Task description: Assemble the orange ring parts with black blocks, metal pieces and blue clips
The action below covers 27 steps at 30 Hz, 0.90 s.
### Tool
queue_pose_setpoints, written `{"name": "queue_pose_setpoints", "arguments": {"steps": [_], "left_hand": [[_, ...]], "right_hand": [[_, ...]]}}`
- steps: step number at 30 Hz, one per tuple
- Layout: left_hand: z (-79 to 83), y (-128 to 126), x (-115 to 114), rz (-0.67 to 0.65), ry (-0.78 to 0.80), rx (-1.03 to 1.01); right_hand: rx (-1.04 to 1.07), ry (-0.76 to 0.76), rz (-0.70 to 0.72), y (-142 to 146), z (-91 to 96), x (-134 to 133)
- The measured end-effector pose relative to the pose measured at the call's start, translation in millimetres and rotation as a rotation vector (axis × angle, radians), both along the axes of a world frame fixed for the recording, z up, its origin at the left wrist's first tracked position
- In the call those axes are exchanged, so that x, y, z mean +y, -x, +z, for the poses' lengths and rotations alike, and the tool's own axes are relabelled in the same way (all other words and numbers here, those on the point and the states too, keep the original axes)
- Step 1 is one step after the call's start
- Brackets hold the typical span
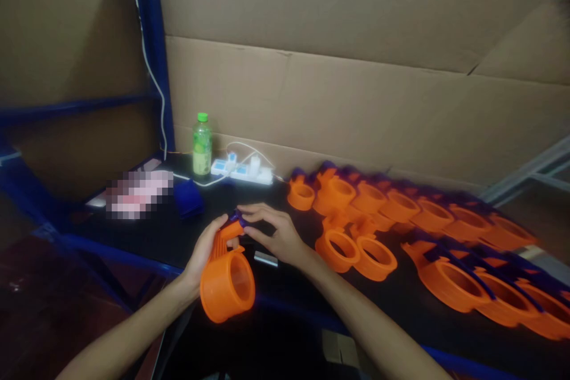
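Note:
An orange plastic part with a wide ring at its lower end hangs over the table's front edge. My left hand is closed round its ribbed stem. At the stem's top sits a small dark blue piece. My right hand pinches this blue piece between thumb and fingers; the exact grip is blurred. A small silver bar lies on the table just below my right hand.
Rows of orange ring parts with dark blue tops cover the table's right side. Behind my hands are a green-capped bottle, a white power strip with cables and a blue block. A blue post rises at the left.

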<state>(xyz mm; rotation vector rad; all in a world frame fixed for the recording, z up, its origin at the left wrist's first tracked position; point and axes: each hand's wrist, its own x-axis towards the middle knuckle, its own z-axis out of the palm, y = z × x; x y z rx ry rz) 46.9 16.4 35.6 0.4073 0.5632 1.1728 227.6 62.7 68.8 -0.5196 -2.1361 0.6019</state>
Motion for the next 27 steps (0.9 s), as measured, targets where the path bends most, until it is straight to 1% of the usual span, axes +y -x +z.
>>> {"name": "queue_pose_setpoints", "arguments": {"steps": [4, 9, 13, 21, 24, 27], "left_hand": [[-0.2, -0.1, -0.9, 0.01, -0.01, 0.013], [-2.5, -0.8, -1.2, 0.024, -0.008, 0.024], [-4.5, -1.3, 0.7, 0.034, -0.021, 0.071], [-8.3, -4.5, -1.4, 0.08, -0.118, 0.185], [-7.6, -6.7, -2.3, 0.113, -0.136, 0.205], [-6.1, -8.9, -2.9, 0.149, -0.145, 0.206]], "right_hand": [[0.026, 0.047, 0.015, -2.4, -1.5, 1.9], [0.008, 0.175, 0.058, -3.8, 0.7, 4.7], [0.031, 0.261, 0.071, -5.5, -0.7, 7.7], [0.102, 0.51, 0.12, -5.1, 0.7, 5.8], [0.106, 0.52, 0.094, -5.4, 0.3, 6.4], [0.08, 0.441, 0.051, -6.2, 0.6, 6.9]]}}
